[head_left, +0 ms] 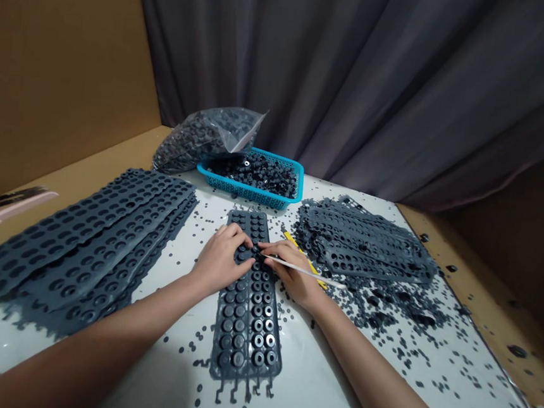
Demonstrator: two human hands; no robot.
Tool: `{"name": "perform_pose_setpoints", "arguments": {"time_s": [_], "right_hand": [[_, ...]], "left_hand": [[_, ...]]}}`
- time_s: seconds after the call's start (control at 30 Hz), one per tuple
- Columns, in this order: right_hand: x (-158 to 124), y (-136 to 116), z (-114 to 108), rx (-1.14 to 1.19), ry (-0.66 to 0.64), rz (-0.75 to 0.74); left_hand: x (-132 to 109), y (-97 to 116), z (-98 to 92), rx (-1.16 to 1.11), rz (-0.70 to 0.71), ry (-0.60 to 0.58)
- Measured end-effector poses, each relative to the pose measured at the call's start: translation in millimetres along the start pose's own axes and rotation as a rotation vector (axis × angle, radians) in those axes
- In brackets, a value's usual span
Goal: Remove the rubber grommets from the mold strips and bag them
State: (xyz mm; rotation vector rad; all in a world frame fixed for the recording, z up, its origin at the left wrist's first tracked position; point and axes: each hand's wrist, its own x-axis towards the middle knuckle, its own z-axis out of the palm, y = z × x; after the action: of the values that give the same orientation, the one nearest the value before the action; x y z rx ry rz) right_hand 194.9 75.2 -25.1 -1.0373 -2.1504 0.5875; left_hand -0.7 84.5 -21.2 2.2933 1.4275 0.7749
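**Tiny rubber bits all over the bench, one slip and it gets messy**

Right up close, a moulded dark grey rubber sheet [242, 331] lies lengthwise on a glossy white tabletop [317, 386], with both hands at its middle; the left hand [222, 260] sits curled down on the rubber, though the fingers hide whether it's actually pinching anything; the right hand [289, 275] has a thin white pick [302, 268] held between thumb and fingers, its tip up by the left fingertips, so the hands are almost together.

Biggest risk, I'd say, is that skinny pick skidding off the wet-looking rubber and jabbing the left fingers or nicking the sheet; too much pressure could do it. The sheet looks only hand-held too, so it could shift; loose round rubber pieces [399, 352] litter the table, and a knocked one could easily get lost among them.

Just past the right hand there's a yellow strip [307, 261]; a messy heap of punched sheets [368, 244] sits to the right, a neater stack [78, 244] to the left; further back are a blue plastic basket [249, 192] of round pieces and a clear plastic bag [201, 141] of more, then a grey curtain [406, 82].
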Motion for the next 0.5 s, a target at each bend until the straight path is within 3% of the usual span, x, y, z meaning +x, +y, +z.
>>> {"name": "perform_pose_setpoints", "arguments": {"time_s": [0.13, 0.37, 0.5], "right_hand": [[1.6, -1.0, -1.6, -0.132, -0.068, -0.031], [9.0, -2.8, -6.6, -0.524, -0.191, -0.227], [13.9, -3.5, -8.5, -0.614, -0.233, -0.33]], "left_hand": [[-1.4, -1.0, 1.7, 0.122, -0.009, 0.023], [-1.0, -15.8, 14.6, 0.228, 0.108, -0.124], [-1.5, -13.6, 13.7, 0.256, 0.111, -0.136]]}}
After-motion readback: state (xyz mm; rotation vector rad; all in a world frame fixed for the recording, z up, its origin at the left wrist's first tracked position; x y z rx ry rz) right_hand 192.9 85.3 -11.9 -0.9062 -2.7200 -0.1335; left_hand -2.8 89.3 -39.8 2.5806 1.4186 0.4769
